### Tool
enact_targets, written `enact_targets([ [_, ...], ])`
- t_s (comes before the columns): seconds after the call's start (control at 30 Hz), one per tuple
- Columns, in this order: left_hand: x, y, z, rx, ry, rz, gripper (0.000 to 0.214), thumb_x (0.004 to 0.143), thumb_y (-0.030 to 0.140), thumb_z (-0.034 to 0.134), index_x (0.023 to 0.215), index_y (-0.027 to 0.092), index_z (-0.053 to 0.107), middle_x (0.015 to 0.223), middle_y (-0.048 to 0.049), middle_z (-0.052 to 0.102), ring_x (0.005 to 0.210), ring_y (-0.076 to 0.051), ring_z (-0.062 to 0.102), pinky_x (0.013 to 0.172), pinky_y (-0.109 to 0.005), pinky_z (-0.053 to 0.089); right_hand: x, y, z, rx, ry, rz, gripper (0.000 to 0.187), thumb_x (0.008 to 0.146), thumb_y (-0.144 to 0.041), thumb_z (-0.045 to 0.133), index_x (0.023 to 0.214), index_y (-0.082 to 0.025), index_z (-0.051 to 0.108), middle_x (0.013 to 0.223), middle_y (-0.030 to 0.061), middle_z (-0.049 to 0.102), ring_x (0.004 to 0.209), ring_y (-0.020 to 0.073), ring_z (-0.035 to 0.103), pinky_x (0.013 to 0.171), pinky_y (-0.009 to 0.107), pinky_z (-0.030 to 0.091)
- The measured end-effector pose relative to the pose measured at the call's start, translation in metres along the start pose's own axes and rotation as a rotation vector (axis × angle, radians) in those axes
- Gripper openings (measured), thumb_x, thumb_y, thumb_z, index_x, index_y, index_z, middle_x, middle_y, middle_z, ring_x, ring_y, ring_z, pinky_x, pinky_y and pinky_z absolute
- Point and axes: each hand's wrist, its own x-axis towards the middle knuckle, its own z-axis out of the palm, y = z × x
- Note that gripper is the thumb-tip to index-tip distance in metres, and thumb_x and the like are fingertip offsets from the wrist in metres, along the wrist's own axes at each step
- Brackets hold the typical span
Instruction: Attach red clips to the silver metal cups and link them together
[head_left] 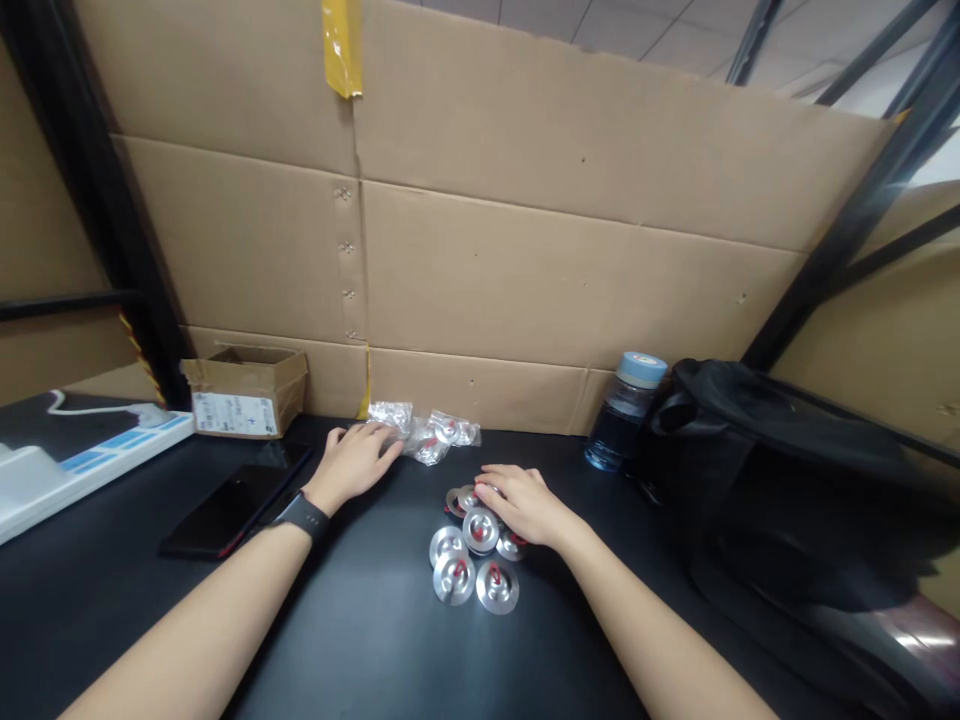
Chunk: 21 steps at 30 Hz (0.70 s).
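Observation:
A loose pile of small silver finger cymbals (480, 530), domed discs with red loops at their centres, lies on the black table (360, 630). My right hand (529, 503) rests on the pile's far right side, its fingers stretched over the top discs and hiding some of them. Farther back, my left hand (356, 462) lies palm down with its fingers extended, wearing a dark wristband (304, 515). Its fingertips are at the near-left edge of several clear plastic bags (427, 440), some with similar silver discs inside. Whether they touch the plastic I cannot tell.
Left of my left hand are a dark phone (232, 505), an open cardboard box (247, 395) and a white power strip (112, 460). A blue-capped bottle (622, 415) and a black bag (780, 490) stand at right. Cardboard panels (540, 260) wall off the back.

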Motion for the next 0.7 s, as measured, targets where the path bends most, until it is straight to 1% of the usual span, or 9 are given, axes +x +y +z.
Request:
enact_targets([
  [0.13,-0.001,0.010,-0.007,0.009,0.124,0.051,0.040,0.102,0.045,0.042,0.131,0.026,0.062,0.142,-0.0119,0.061,0.127,-0.033,0.056,0.102,-0.053,0.036,0.001,0.003,-0.006,-0.006,-0.003,-0.032,0.052,0.106,-0.055,0.029,0.128,-0.030,0.069,0.142,0.0082,0.063,0.131,0.0300,0.056,0.103,0.048,0.042],
  [0.2,-0.003,0.021,-0.013,-0.019,0.190,0.120,0.040,0.102,0.043,0.043,0.135,0.026,0.058,0.146,-0.0117,0.057,0.133,-0.031,0.051,0.105,-0.051,0.035,0.001,0.003,-0.006,-0.006,0.003,-0.043,0.050,0.106,-0.053,0.031,0.126,-0.029,0.070,0.140,0.0079,0.064,0.128,0.0295,0.058,0.103,0.047,0.043],
  [0.23,-0.004,0.027,-0.014,-0.042,0.199,0.167,0.040,0.103,0.042,0.043,0.137,0.027,0.057,0.149,-0.0108,0.055,0.137,-0.030,0.049,0.107,-0.050,0.035,0.001,0.003,-0.006,-0.002,0.010,-0.049,0.048,0.106,-0.052,0.032,0.125,-0.029,0.070,0.139,0.0076,0.065,0.127,0.0289,0.059,0.103,0.046,0.044],
  [0.3,-0.008,0.040,-0.015,-0.098,0.150,0.280,0.042,0.104,0.043,0.041,0.142,0.030,0.053,0.154,-0.0080,0.051,0.142,-0.027,0.044,0.112,-0.049,0.033,0.001,0.003,-0.005,0.015,0.038,-0.053,0.045,0.106,-0.051,0.036,0.125,-0.028,0.070,0.136,0.0072,0.066,0.124,0.0275,0.061,0.104,0.044,0.044],
  [0.4,-0.016,0.055,-0.008,-0.183,-0.011,0.401,0.047,0.105,0.049,0.038,0.149,0.035,0.047,0.160,-0.0043,0.043,0.147,-0.027,0.039,0.115,-0.048,0.033,0.001,0.004,-0.004,0.059,0.088,-0.053,0.042,0.105,-0.050,0.041,0.127,-0.025,0.067,0.136,0.0072,0.066,0.122,0.0255,0.063,0.105,0.040,0.046],
  [0.5,-0.023,0.058,0.004,-0.250,-0.172,0.413,0.050,0.105,0.055,0.034,0.151,0.038,0.045,0.164,-0.0030,0.036,0.152,-0.030,0.031,0.117,-0.052,0.032,0.002,0.005,-0.004,0.103,0.104,-0.056,0.042,0.105,-0.048,0.042,0.128,-0.024,0.066,0.133,0.0080,0.067,0.121,0.0250,0.064,0.105,0.038,0.047],
  [0.57,-0.025,0.056,0.011,-0.268,-0.246,0.409,0.051,0.105,0.057,0.033,0.150,0.039,0.047,0.164,-0.0030,0.035,0.154,-0.031,0.025,0.119,-0.054,0.030,0.002,0.006,-0.004,0.119,0.094,-0.050,0.043,0.104,-0.049,0.042,0.128,-0.023,0.067,0.131,0.0086,0.068,0.121,0.0258,0.064,0.105,0.038,0.048],
  [0.63,-0.025,0.054,0.013,-0.275,-0.262,0.419,0.051,0.105,0.057,0.033,0.149,0.037,0.050,0.164,-0.0033,0.036,0.154,-0.031,0.024,0.120,-0.054,0.029,0.002,0.006,-0.005,0.127,0.080,-0.039,0.044,0.104,-0.049,0.042,0.129,-0.023,0.067,0.130,0.0093,0.069,0.121,0.0268,0.064,0.105,0.039,0.048],
  [0.7,-0.023,0.053,0.014,-0.269,-0.210,0.423,0.050,0.105,0.056,0.034,0.147,0.036,0.051,0.165,-0.0037,0.035,0.154,-0.031,0.025,0.121,-0.053,0.027,0.003,0.005,-0.005,0.132,0.075,-0.031,0.045,0.104,-0.050,0.042,0.130,-0.023,0.066,0.130,0.0097,0.070,0.120,0.0275,0.065,0.104,0.039,0.049],
])
